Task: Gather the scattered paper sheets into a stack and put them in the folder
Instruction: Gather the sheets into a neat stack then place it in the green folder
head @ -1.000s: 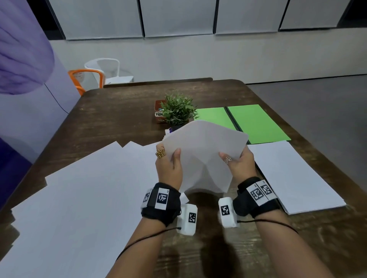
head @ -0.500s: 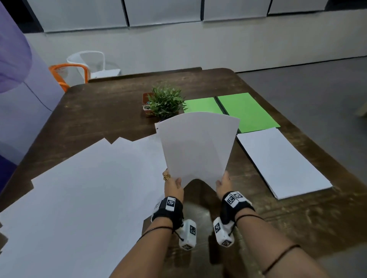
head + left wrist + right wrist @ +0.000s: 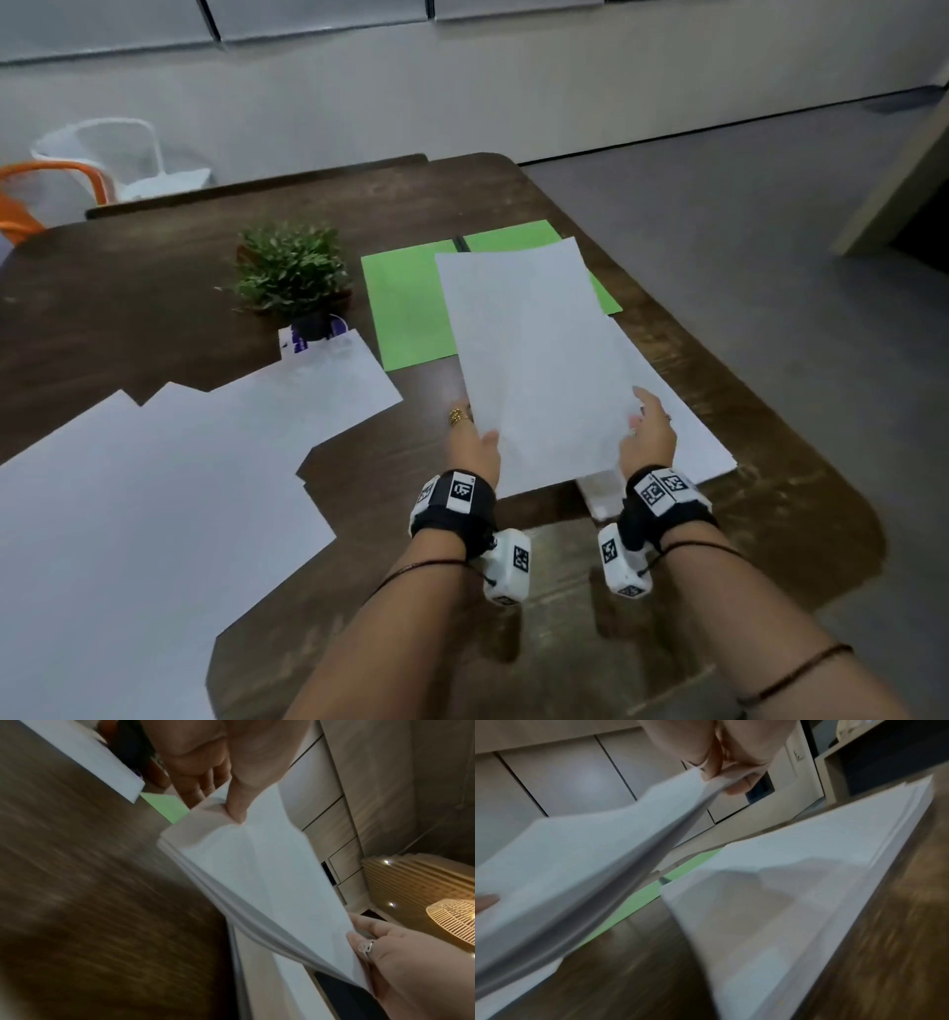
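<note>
Dark brown wood makes up the tabletop, which carries everything. Overlapping white paper sheets lie scattered over its left half, running to the near left edge. A neat stack of white paper lies flat by the right edge. Beyond it, toward the far right corner, a bright green open folder lies flat, its right half partly hidden by paper held above. Left of the folder, near the far middle of the tabletop, stands a small green potted plant, with a white and purple card at its base.

Both hands hold a thin bundle of white sheets above the tabletop, over the flat stack and the near part of the folder. The left hand, with a gold ring, pinches the bundle's near left edge, thumb on top and fingers beneath. The right hand pinches the near right edge the same way, a ring on one finger. The left wrist view shows several sheets in the bundle.
</note>
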The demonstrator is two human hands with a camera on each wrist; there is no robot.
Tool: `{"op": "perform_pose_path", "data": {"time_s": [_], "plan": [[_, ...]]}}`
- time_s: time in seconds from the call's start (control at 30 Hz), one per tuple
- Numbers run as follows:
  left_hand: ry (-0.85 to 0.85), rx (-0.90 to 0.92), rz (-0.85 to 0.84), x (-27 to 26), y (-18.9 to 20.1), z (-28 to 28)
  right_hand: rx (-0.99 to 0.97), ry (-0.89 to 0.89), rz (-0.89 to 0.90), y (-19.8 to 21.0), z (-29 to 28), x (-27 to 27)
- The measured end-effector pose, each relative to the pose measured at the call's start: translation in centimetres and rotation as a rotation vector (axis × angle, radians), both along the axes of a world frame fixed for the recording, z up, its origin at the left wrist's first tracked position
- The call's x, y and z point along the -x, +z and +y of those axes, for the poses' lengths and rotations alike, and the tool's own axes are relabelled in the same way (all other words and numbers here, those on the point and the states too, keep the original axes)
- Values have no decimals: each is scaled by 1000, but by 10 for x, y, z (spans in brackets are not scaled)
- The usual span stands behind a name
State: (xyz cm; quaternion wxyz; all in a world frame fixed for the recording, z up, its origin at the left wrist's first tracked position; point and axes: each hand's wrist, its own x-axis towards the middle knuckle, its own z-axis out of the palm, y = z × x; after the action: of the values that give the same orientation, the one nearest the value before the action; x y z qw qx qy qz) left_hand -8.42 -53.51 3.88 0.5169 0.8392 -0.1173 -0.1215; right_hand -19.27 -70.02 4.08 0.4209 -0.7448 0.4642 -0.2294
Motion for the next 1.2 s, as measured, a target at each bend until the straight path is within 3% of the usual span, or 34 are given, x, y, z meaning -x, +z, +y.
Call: {"op": "perform_pose_path", "data": {"time_s": [0.2, 0.43, 0.5, 0.63, 0.73, 0.9, 1.07, 1.2], "plan": [[-132, -180, 130, 26, -26, -81, 82, 57, 201, -14, -94, 28], [-149, -447, 216, 50, -41, -108, 113, 118, 474, -45, -134, 36], [-148, -492, 185, 52, -42, -107, 215, 161, 624, -45, -133, 37], [-56, -524, -42, 45, -35, -85, 382, 364, 598, -38, -111, 18], [-52, -540, -160, 24, -26, -44, 414, 577, 514, -31, -72, -7], [45, -774, -199, -15, -20, 74, 325, 924, 422, -29, 23, -51], [188, -911, -37, -30, -27, 224, 272, 1305, 625, -45, 139, -86], [238, -957, 68, -16, -35, 331, 280, 1320, 762, -52, 220, -96]]}}
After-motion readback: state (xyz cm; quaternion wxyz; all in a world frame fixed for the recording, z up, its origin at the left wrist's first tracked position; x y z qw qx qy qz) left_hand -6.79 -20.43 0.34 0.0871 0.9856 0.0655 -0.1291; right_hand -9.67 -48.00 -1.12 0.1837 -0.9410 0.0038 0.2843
